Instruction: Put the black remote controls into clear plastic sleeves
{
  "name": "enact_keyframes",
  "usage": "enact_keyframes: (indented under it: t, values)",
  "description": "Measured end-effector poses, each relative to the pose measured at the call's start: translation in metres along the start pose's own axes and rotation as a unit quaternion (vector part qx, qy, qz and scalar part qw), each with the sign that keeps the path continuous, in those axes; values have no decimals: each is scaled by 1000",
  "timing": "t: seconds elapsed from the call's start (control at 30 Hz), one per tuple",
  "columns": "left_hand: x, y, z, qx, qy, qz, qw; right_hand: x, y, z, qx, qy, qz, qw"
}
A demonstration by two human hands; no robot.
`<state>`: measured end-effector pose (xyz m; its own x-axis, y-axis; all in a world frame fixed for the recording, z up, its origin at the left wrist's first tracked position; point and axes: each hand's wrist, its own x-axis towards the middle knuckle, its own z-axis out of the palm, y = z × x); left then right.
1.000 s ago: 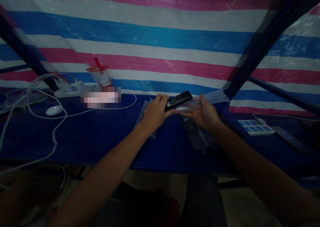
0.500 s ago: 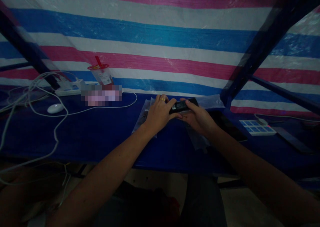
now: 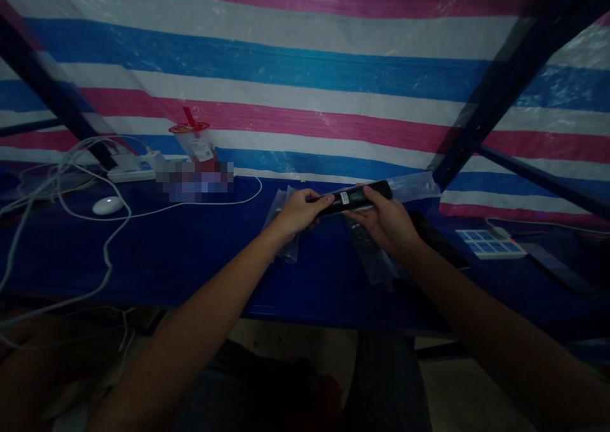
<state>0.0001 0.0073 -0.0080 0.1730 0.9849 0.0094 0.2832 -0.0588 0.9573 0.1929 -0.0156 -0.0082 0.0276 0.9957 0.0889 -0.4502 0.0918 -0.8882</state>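
A tarpaulin (image 3: 286, 70) striped in pink, white and blue filled the upper frame behind a blue-covered table (image 3: 190, 254), crossed by dark frame bars (image 3: 481, 108) at right. At centre frame, both hands held a black remote control (image 3: 355, 197) lying nearly level just above the table; a small white label showed on its face, the writing too small to read. The left hand (image 3: 298, 213) pinched the remote's left end, forearm reaching in from the lower left. The right hand (image 3: 386, 222) clasped the right half from beneath, thumb on top, beside a clear plastic sleeve (image 3: 412, 186) extending to the right. A second remote (image 3: 362, 235) in plastic lay below the hands. At left stood a sealed cup (image 3: 193, 141) with a red lid and an unreadable label, a white mouse (image 3: 108, 205) and white cables (image 3: 71, 178).
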Motion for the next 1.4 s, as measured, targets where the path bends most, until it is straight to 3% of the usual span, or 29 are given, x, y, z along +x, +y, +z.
enact_keyframes:
  t: [0.27,1.4]
  values:
    - [-4,-2,-1,-120,-102,-48,986,3,2,-1,-72,22,-65,995]
    - [-2,-2,0,-112,-119,-44,986,8,5,-6,-62,33,-49,996]
